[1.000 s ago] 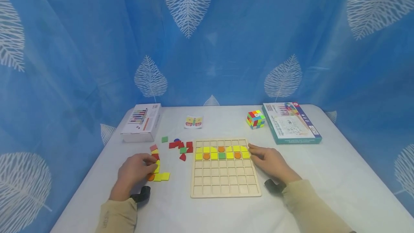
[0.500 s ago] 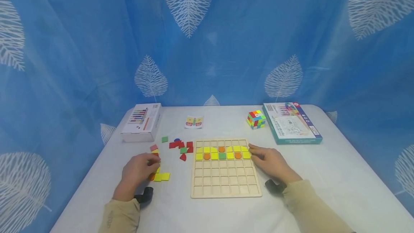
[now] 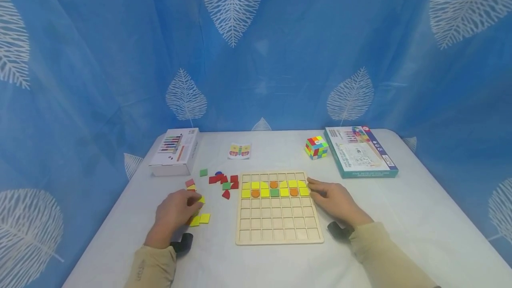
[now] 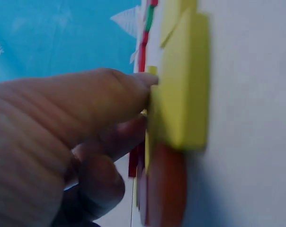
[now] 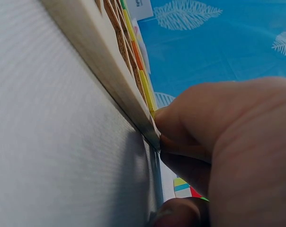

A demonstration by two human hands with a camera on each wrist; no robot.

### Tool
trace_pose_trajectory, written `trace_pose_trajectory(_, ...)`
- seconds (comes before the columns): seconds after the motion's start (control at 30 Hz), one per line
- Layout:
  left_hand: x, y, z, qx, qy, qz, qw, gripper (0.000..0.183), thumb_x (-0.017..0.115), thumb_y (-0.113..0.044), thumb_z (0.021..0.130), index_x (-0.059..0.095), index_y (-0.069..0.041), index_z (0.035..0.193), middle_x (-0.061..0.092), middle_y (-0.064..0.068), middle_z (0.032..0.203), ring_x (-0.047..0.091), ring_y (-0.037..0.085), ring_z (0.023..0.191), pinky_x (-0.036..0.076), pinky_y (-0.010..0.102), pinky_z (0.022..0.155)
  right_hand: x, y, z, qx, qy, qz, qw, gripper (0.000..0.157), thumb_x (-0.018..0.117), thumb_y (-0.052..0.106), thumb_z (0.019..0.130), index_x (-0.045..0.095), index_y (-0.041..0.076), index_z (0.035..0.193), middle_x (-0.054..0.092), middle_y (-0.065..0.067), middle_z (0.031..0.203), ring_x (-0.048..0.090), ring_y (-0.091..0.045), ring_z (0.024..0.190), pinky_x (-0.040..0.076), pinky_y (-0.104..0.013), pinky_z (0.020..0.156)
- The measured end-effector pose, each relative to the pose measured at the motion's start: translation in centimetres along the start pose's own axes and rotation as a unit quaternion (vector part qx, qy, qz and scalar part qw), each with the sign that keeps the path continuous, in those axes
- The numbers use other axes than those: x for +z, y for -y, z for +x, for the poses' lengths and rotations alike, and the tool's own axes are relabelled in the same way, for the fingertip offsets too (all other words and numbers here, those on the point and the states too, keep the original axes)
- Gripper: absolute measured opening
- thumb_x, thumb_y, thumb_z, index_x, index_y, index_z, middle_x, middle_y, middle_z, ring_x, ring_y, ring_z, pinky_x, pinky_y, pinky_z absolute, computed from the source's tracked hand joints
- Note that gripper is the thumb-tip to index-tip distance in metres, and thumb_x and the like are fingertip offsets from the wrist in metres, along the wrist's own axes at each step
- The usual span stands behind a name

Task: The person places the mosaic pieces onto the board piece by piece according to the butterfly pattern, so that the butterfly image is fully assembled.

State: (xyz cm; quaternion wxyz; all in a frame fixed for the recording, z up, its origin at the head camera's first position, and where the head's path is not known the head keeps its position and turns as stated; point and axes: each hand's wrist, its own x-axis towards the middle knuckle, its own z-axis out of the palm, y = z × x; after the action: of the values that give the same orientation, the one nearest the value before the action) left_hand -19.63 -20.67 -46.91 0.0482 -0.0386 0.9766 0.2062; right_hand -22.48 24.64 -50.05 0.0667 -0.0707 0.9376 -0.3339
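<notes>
My left hand (image 3: 176, 212) is low over the loose tiles left of the board and pinches a yellow tile (image 3: 202, 199) between thumb and fingers. In the left wrist view the thumb tip meets a thin yellow tile (image 4: 153, 113), beside a thicker-looking yellow tile (image 4: 185, 85) and an orange round piece (image 4: 167, 187). My right hand (image 3: 334, 199) rests against the right edge of the wooden grid board (image 3: 280, 236), fingertips touching its rim. Two rows on the board carry yellow tiles, orange discs (image 3: 294, 192) and a green square (image 3: 274, 193).
Red tiles (image 3: 214, 180), green squares (image 3: 203, 172) and a blue disc (image 3: 218, 174) lie left of the board. Behind are a pattern card (image 3: 239, 151), a puzzle cube (image 3: 316, 147), a white box (image 3: 176, 152) and a teal-edged box (image 3: 360, 152).
My left hand has shifted slightly right, and a yellow tile at its fingertips has moved right with it. The right hand and the board have stayed still.
</notes>
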Motion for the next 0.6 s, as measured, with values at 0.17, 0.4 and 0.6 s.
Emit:
trace_pose_trajectory(0.17, 0.6, -0.8, 0.0, 0.009, 0.0, -0.012, 0.9999, 0.04, 0.081, -0.029, 0.089, 0.074, -0.016, 0.126, 0.07, -0.002, 0.096, 0.06, 0.017, 0.084, 0.057, 0.04, 0.08, 0.0, 0.0, -0.1, 0.0, 0.001, 0.0, 1.0, 0.049, 0.065, 0.037, 0.1, 0.059, 0.024, 0.146, 0.044, 0.011, 0.16, 0.035, -0.034, 0.152, 0.029, -0.061, 0.119)
trace_pose_trajectory(0.4, 0.9, -1.1, 0.1, 0.048, -0.027, -0.023, 0.9982, 0.037, 0.073, -0.023, 0.093, 0.072, -0.021, 0.13, 0.071, 0.003, 0.124, 0.066, 0.025, 0.107, 0.057, 0.049, 0.091, 0.0, 0.1, -0.1, -0.003, -0.002, 0.002, 1.0, 0.049, 0.065, 0.037, 0.1, 0.059, 0.024, 0.146, 0.044, 0.011, 0.16, 0.036, -0.033, 0.152, 0.029, -0.061, 0.119)
trace_pose_trajectory(0.6, 1.5, -0.9, 0.4, 0.042, -0.019, -0.045, 0.9979, 0.041, 0.08, -0.025, 0.089, 0.072, -0.022, 0.129, 0.07, 0.003, 0.128, 0.064, 0.024, 0.107, 0.058, 0.049, 0.091, -0.1, 0.1, 0.0, -0.004, -0.002, 0.005, 1.0, 0.048, 0.066, 0.036, 0.099, 0.059, 0.025, 0.146, 0.044, 0.011, 0.159, 0.036, -0.033, 0.151, 0.029, -0.06, 0.119)
